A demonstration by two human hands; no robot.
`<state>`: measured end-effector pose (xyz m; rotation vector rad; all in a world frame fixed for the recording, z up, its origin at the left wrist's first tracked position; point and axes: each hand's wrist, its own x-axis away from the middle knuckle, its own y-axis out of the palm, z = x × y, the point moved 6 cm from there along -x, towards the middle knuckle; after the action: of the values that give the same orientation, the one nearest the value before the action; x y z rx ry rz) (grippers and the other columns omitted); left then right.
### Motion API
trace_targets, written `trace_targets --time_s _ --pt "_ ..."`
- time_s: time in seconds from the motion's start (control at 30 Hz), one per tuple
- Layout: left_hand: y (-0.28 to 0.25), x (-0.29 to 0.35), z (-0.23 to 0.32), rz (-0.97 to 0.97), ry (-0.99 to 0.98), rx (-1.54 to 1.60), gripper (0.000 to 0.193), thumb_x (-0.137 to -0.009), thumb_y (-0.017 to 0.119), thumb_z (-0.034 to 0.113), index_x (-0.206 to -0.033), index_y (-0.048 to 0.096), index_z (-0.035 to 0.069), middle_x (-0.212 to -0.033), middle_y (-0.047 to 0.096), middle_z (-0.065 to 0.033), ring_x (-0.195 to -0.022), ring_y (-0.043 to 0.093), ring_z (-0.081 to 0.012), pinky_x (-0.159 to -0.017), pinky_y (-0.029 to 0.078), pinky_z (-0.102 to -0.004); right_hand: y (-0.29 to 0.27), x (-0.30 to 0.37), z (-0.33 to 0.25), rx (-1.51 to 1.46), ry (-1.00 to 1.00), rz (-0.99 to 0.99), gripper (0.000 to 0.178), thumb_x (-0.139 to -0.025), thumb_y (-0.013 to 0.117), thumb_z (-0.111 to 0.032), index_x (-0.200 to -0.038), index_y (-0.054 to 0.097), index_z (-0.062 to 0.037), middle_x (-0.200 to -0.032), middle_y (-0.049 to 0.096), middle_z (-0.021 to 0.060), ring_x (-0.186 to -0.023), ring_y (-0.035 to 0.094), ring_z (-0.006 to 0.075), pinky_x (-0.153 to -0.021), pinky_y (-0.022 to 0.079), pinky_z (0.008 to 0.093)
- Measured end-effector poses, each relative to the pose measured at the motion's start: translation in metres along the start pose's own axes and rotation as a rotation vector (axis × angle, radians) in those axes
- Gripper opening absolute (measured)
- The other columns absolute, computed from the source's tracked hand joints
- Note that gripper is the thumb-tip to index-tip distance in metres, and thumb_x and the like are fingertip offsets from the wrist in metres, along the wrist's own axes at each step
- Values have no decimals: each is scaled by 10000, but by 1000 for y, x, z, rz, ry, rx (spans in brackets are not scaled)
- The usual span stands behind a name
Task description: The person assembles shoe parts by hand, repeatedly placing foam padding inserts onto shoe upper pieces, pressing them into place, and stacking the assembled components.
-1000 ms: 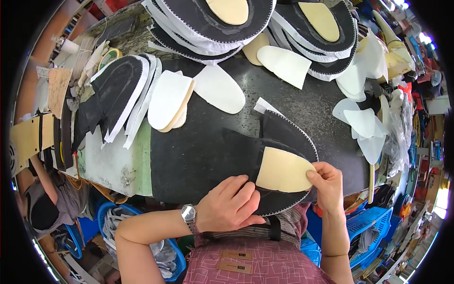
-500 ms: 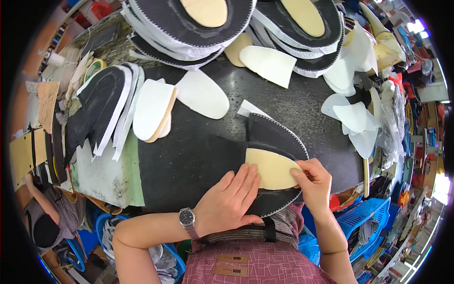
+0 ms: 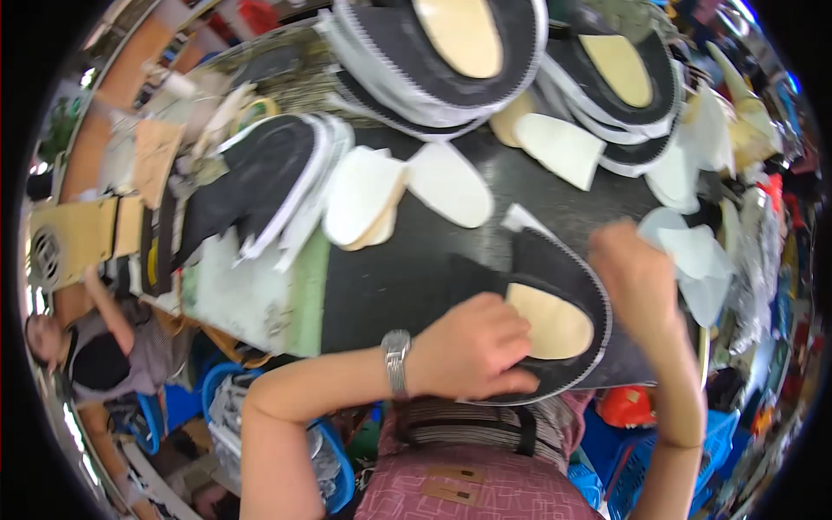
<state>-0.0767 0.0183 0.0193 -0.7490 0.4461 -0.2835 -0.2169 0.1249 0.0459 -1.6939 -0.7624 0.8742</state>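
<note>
A black shoe upper (image 3: 555, 247) with a pale zigzag-edged border lies near the front of the dark work mat. On it rests a cream oval-ended liner piece (image 3: 551, 324). My left hand (image 3: 475, 348), with a watch on its wrist, is closed at the left side of the upper; its fingers curl beside the liner piece and the thumb lies over the black material. My right hand (image 3: 633, 264) is lifted off the upper, over the mat to its right. It is smeared by motion, so its fingers and anything in them cannot be made out.
Stacked black uppers with cream pieces (image 3: 458, 39) stand at the back, another stack (image 3: 620, 74) at back right. White liner pieces (image 3: 451, 184) lie mid-mat, translucent ones (image 3: 693, 260) at right. More uppers (image 3: 269, 169) sit left. Another person (image 3: 104, 347) is at far left; blue baskets (image 3: 342, 472) stand below.
My right hand has let go of the liner's tip and moved up and away. My left hand's fingers have gone from flat to curled. The whole view has shifted with my head.
</note>
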Motion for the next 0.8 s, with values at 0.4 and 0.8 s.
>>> trace_targets --time_s 0.4,0.8 --pt "-211 166 -130 541 -870 -701 235 -840 619 270 -1001 667 106 -750 636 -174 -644 630 -269 -610 476 -362 19 -86 42 -243 171 102 383 -719 682 -87 -1090 593 -104 -1013 577 137 -874 605 314 -748 484 403" --pt "12 11 75 29 153 -566 360 -795 613 223 -979 619 -85 -968 623 -232 -917 608 -369 -807 510 -454 -56 89 55 -1337 344 330 604 -880 542 -431 -1245 504 48 -1077 611 177 -928 633 228 -739 522 324"
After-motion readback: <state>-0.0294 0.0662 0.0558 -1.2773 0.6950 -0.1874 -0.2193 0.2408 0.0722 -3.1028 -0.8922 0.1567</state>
